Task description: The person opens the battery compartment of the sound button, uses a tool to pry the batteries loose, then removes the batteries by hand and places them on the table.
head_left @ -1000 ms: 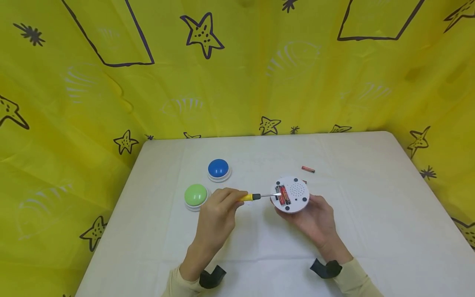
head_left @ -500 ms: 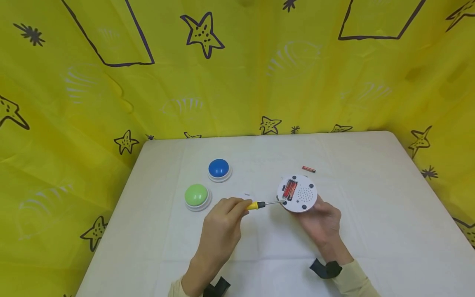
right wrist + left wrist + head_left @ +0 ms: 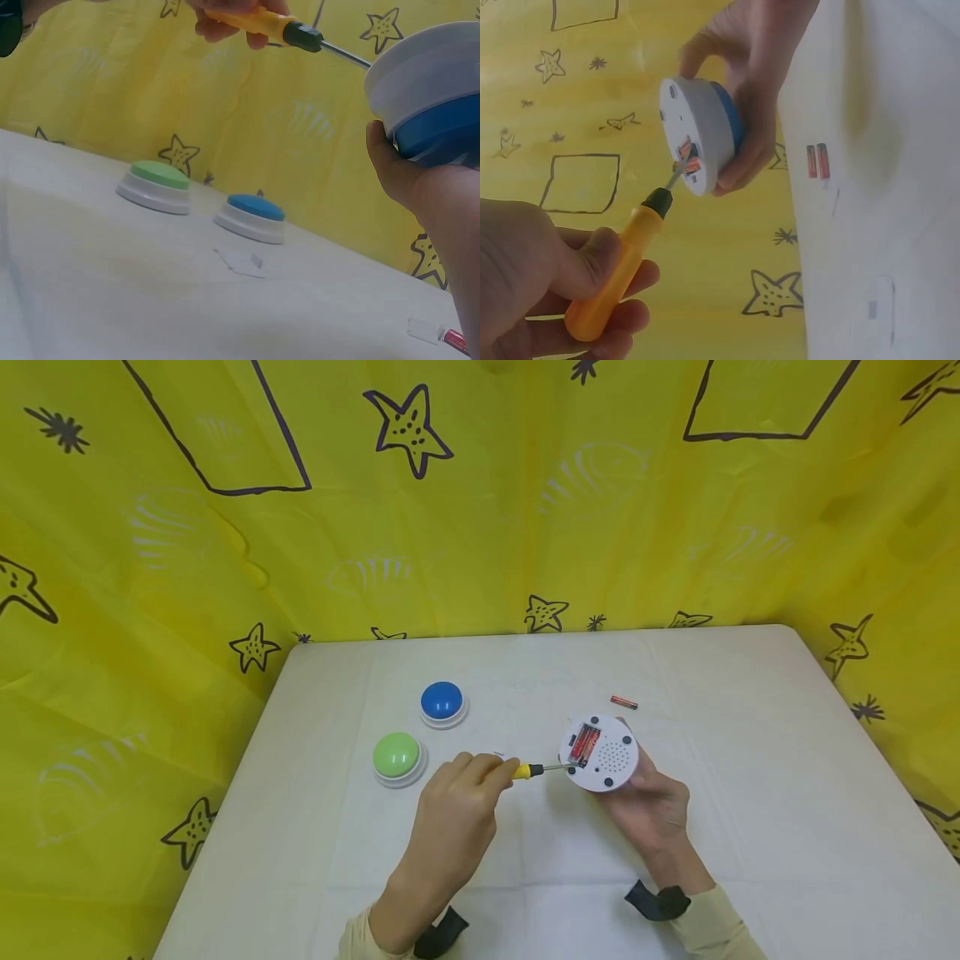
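Note:
My left hand point(image 3: 456, 814) holds a screwdriver by its yellow handle point(image 3: 611, 281), its dark collar and metal shaft pointing right. The shaft's tip reaches the battery compartment point(image 3: 585, 745) of a round white push button point(image 3: 617, 762). Red batteries point(image 3: 692, 163) lie in that compartment, beside a speaker grille and several dark feet. Gripped from below by my right hand point(image 3: 648, 806), the button has its white underside turned up and its blue dome point(image 3: 442, 135) facing down. My right fingers wrap its side and dome in the left wrist view.
A green push button point(image 3: 396, 754) and a blue one point(image 3: 442, 701) stand on the white table point(image 3: 322, 827), left of centre. Two loose red batteries point(image 3: 817, 161) lie farther right. A thin flat piece point(image 3: 244, 262) lies near the blue button. A yellow curtain point(image 3: 480, 527) hangs behind.
The push button and right hand have moved slightly right, and the button has turned. The screwdriver has followed rightward, its tip moving from the batteries' middle to the compartment's near end.

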A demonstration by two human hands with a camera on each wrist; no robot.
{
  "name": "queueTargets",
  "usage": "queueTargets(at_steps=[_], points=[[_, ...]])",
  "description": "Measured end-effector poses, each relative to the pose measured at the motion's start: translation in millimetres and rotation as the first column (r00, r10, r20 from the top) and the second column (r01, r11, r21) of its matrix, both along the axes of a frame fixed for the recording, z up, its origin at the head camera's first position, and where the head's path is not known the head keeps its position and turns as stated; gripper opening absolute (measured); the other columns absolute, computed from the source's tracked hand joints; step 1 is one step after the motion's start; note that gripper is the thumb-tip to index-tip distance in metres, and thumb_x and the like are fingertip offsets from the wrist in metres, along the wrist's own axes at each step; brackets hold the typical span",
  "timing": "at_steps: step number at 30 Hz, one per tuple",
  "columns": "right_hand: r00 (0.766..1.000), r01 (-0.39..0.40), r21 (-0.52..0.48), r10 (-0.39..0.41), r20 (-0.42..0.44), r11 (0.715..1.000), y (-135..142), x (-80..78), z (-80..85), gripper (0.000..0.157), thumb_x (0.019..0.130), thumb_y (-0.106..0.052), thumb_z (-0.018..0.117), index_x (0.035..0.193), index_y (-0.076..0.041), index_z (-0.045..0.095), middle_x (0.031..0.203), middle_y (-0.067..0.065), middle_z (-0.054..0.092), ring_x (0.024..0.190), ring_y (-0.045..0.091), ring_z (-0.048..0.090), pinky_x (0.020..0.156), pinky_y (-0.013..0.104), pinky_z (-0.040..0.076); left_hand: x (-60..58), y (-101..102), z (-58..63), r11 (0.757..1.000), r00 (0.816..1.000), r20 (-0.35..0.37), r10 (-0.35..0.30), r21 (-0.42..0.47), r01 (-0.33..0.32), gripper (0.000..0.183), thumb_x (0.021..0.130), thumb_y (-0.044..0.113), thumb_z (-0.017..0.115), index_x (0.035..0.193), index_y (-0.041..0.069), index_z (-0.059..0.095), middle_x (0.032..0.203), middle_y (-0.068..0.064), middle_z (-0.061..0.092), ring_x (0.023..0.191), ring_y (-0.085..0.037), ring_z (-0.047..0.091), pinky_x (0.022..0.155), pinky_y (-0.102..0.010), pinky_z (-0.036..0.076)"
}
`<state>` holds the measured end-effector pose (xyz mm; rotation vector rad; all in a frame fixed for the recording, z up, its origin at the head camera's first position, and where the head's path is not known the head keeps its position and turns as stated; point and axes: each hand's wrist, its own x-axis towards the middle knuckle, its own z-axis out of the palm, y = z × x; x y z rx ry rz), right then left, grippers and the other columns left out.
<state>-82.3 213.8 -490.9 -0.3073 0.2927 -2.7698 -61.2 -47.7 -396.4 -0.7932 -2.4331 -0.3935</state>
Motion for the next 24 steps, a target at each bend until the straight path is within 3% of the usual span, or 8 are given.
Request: queueTargets(at_steps=[5,12,17,24], points=[[1.0,-0.008,0.03,0.008,0.004,1.0,0,-2.9,1.2,0.065,0.093,0.004,0.041,0.154,-0.017,0.045,0.161,0.003,0.047,0.145,0.026,0.051,0.119,0.042,0.042,-2.4,2,7.9,0.997,1.0,-0.016,0.008,-0.078,-0.009,0.032,0.078,0.003,0.089,0.108,0.013,0.082,0.096,0.002,0.078,0.081,-0.017,0.066,0.061,-0.022,0.047],[1.0,0.011,0.096,-0.013,0.017,0.995,0,-3.3,3.6,0.064,0.093,0.003,0.043,0.154,-0.019,0.045,0.173,-0.002,0.024,0.144,0.023,0.052,0.119,0.04,0.041,-2.4,7,14.7,0.985,0.999,-0.021,0.03,-0.168,-0.033,0.031,0.078,0.003,0.089,0.106,0.013,0.082,0.096,0.001,0.078,0.079,-0.016,0.067,0.06,-0.022,0.048],[0.999,0.024,0.067,-0.026,0.024,0.997,-1,-2.9,2.8,0.065,0.092,0.005,0.044,0.151,-0.019,0.047,0.164,-0.001,0.041,0.143,0.025,0.053,0.118,0.041,0.043,4.0,12,13.0,0.986,0.998,-0.017,0.058,-0.157,-0.06,0.027,0.08,0.006,0.088,0.105,0.013,0.081,0.095,0.0,0.078,0.076,-0.015,0.068,0.058,-0.022,0.049],[0.999,0.034,-0.061,-0.033,0.006,0.998,-4,-4.4,-1.3,0.07,0.09,0.008,0.043,0.155,-0.016,0.043,0.162,0.004,0.048,0.147,0.029,0.049,0.12,0.043,0.041,15.0,20,2.0,0.992,0.995,-0.01,0.099,-0.075,-0.099,0.024,0.081,0.01,0.088,0.103,0.014,0.081,0.09,0.001,0.076,0.069,-0.013,0.066,0.057,-0.021,0.054]])
